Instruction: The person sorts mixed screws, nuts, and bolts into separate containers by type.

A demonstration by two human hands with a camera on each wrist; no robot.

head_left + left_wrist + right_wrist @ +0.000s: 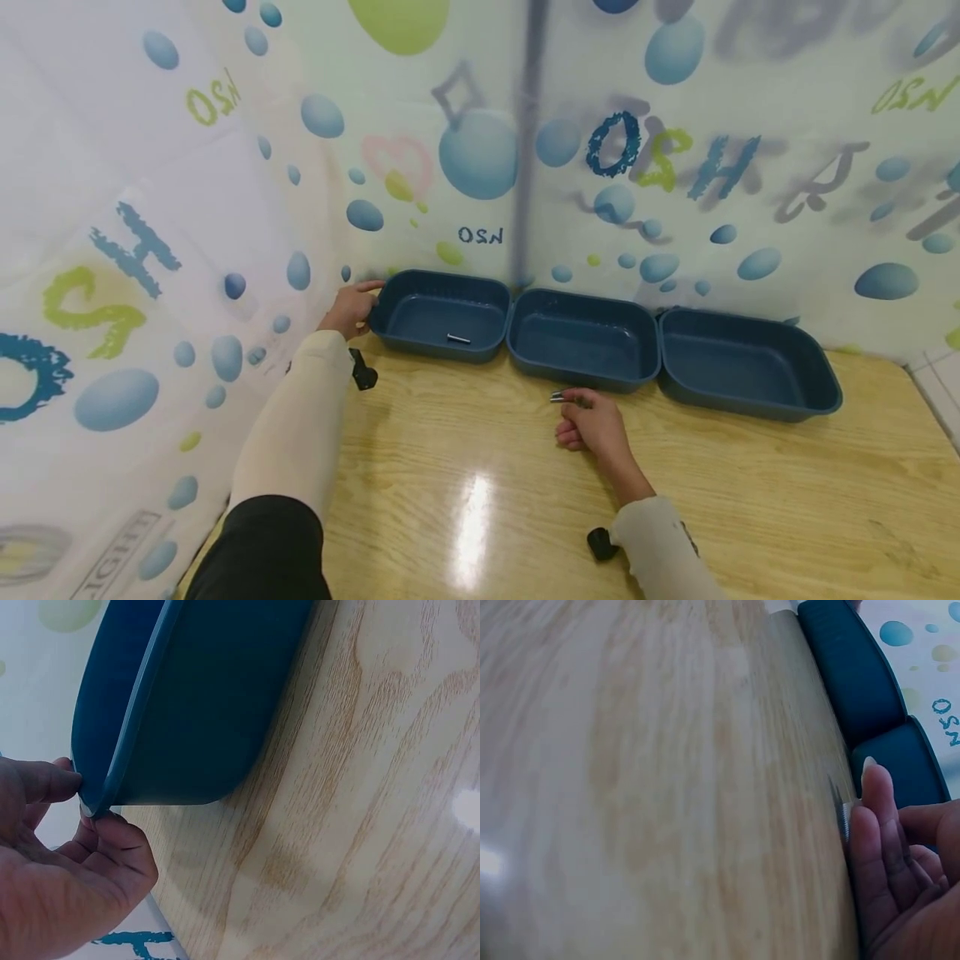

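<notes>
Left hand [352, 310]: thumb and fingers clamped on the outer end rim of the first bin [435, 347], one side of the pinch inside the lip, the other beneath it. Likely purpose: to steady the bin, since a light-looking tub on smooth wood could slide. The grip sits at the far end from the neighbouring bin, which leaves the bin's opening uncovered.

Right hand [597, 427]: thumb and forefinger together on a small metal piece [557, 397], remaining fingers curled below. A fingertip hold suits so slim a part; its end projects past the fingertips, toward the left hand's side. The right wrist view shows what looks like threading. Whether this is one piece or two side by side: cannot tell. Contact with the table [420, 450]: also unclear.

Positions: the middle bin [581, 377] stands just beyond the right hand's fingertips; the third bin [750, 406] lies beyond and to the right of that hand. All three form a row, ends adjoining, presumably to keep each within reach. A metal rod [459, 338] rests on the first bin's floor, right of the left hand and touched by neither.
</notes>
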